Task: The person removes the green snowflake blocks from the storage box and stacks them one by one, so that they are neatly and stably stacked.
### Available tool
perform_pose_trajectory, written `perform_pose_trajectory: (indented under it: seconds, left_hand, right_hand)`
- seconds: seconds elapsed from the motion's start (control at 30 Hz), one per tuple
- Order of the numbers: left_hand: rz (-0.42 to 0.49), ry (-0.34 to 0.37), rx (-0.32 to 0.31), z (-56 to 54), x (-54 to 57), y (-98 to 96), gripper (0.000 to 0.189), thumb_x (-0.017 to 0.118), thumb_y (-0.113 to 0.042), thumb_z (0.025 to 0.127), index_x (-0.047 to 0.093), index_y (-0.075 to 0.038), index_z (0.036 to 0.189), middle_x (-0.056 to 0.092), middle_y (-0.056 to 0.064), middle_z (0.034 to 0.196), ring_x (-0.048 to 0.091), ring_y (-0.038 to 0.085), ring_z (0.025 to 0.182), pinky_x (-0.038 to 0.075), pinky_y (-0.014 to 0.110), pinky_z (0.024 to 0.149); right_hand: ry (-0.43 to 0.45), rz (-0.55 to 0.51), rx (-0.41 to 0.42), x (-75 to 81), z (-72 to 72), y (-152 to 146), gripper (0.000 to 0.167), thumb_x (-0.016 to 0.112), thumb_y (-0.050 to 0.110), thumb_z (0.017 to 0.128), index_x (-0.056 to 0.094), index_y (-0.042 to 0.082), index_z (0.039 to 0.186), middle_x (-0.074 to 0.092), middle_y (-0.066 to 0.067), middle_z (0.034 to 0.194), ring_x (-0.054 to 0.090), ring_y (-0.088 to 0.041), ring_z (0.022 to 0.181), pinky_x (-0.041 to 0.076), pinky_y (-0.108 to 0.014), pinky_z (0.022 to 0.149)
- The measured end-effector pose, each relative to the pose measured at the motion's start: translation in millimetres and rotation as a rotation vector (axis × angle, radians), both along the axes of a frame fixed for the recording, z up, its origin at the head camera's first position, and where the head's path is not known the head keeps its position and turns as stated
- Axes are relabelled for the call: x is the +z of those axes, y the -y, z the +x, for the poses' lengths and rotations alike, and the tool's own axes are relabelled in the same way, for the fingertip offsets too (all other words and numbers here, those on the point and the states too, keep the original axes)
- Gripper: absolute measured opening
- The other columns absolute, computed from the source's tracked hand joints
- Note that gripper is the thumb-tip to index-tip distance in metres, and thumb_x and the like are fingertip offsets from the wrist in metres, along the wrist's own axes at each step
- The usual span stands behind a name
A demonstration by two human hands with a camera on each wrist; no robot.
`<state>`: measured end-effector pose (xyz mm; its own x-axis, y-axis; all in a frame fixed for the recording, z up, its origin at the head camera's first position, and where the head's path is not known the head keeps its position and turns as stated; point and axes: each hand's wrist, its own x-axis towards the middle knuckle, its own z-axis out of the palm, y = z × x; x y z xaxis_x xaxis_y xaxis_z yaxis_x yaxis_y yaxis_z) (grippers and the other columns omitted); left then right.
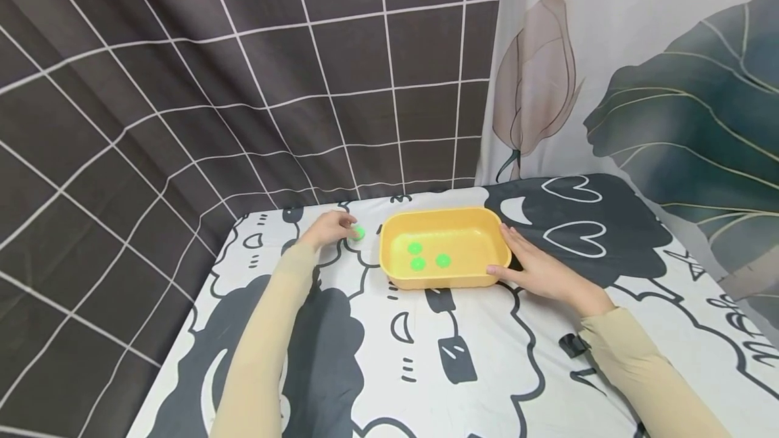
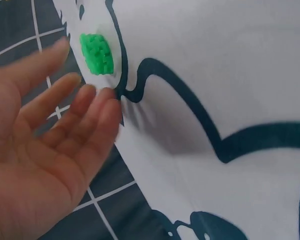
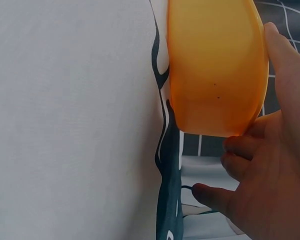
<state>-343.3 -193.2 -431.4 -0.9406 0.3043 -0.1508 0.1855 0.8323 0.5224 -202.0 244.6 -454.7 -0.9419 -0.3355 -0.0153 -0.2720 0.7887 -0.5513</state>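
Observation:
On the patterned cloth, a small bright green piece with a bumpy surface [image 2: 97, 54] lies just beyond the fingertips of my left hand [image 2: 55, 135]. The fingers are loosely extended, with a gap between them and the piece in the left wrist view. A yellow plastic tub [image 1: 438, 282] stands to the right of that hand. Inside it, toward the left end, lie three similar green pieces [image 1: 443, 260]. My right hand [image 1: 538, 265] holds the tub's right end, thumb at the near rim and fingers against the end wall [image 3: 215, 115].
A white cloth with dark cartoon drawings [image 1: 377, 336] covers the work surface. Behind and to the left hangs a dark curtain with a white grid [image 1: 341, 53]. A pale curtain with leaf prints [image 1: 608, 32] hangs at the back right.

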Motion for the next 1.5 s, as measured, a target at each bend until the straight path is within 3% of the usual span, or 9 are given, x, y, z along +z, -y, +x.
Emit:
perform_pose_trajectory:
  seconds: [0.07,0.17,0.57,0.9,1.5]
  left_hand:
    - [-0.039,0.019,-0.05,0.4,1.2,-2.3,0.05,0.076,-0.023,0.088,0.062,0.001,0.13,0.066,0.018,0.117,0.061,0.031,0.108,0.05,0.044,0.097]
    - [-0.085,0.031,-0.076,2.5,1.7,-7.4,0.056,0.078,-0.023,0.086,0.06,0.002,0.132,0.066,0.018,0.116,0.062,0.031,0.106,0.051,0.044,0.096]
    - [-0.19,-0.003,0.013,9.9,-6.7,-19.8,0.047,0.077,-0.021,0.086,0.063,0.001,0.126,0.067,0.017,0.122,0.063,0.034,0.112,0.05,0.048,0.099]
    - [-0.175,-0.001,0.033,5.4,-11.6,-19.2,0.046,0.075,-0.02,0.086,0.064,0.005,0.123,0.068,0.017,0.113,0.065,0.029,0.098,0.055,0.043,0.09]
    - [-0.174,-0.033,0.033,11.6,-4.3,-22.4,0.045,0.075,-0.018,0.087,0.064,0.005,0.124,0.067,0.018,0.115,0.063,0.032,0.107,0.051,0.044,0.098]
  right_hand:
    - [0.001,0.002,-0.002,0.5,-0.4,0,0.105,0.058,0.067,0.091,0.007,0.007,0.162,0.01,-0.02,0.166,0.01,-0.042,0.151,0.019,-0.064,0.115]
    - [0.001,0.002,-0.003,0.3,0.1,0,0.105,0.058,0.066,0.092,0.007,0.007,0.162,0.01,-0.021,0.166,0.01,-0.042,0.151,0.019,-0.065,0.115]
    - [0.014,0.002,-0.003,-2.9,1.2,2,0.105,0.058,0.066,0.092,0.007,0.006,0.161,0.01,-0.023,0.166,0.012,-0.044,0.151,0.02,-0.066,0.114]
    - [0.004,0.004,-0.001,-2.3,0.1,1,0.105,0.058,0.066,0.091,0.008,0.006,0.161,0.011,-0.022,0.166,0.011,-0.043,0.151,0.02,-0.065,0.115]
    - [-0.006,-0.002,-0.006,-1.1,1.6,-1,0.105,0.058,0.067,0.091,0.008,0.008,0.162,0.012,-0.024,0.165,0.013,-0.043,0.151,0.021,-0.065,0.115]
